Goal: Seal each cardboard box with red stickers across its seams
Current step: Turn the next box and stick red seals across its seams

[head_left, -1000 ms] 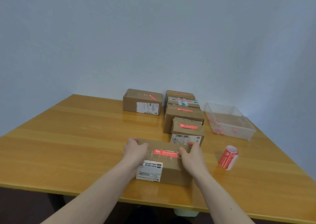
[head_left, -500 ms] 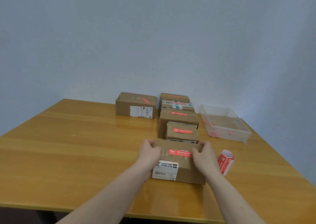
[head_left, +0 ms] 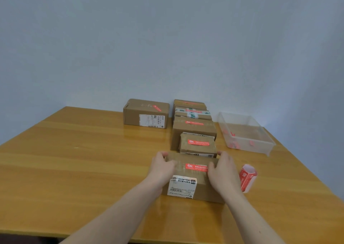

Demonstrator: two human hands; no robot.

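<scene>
A cardboard box [head_left: 193,169] with a red sticker [head_left: 196,167] along its top seam and a white shipping label on its front lies on the wooden table [head_left: 83,169]. My left hand [head_left: 162,167] grips its left end and my right hand [head_left: 222,171] grips its right end, fingers curled over the far edge. Right behind it sits a smaller stickered box [head_left: 198,146]. A roll of red stickers [head_left: 247,177] lies just right of my right hand.
Behind the small box stand three more stickered boxes [head_left: 193,126] in a row toward the wall. Another box [head_left: 146,113] stands to their left. A clear plastic tray [head_left: 245,132] with red scraps sits at the back right.
Both hands slid the held box to the right and away from me, up against the row of boxes. The hands shifted from its top to its ends.
</scene>
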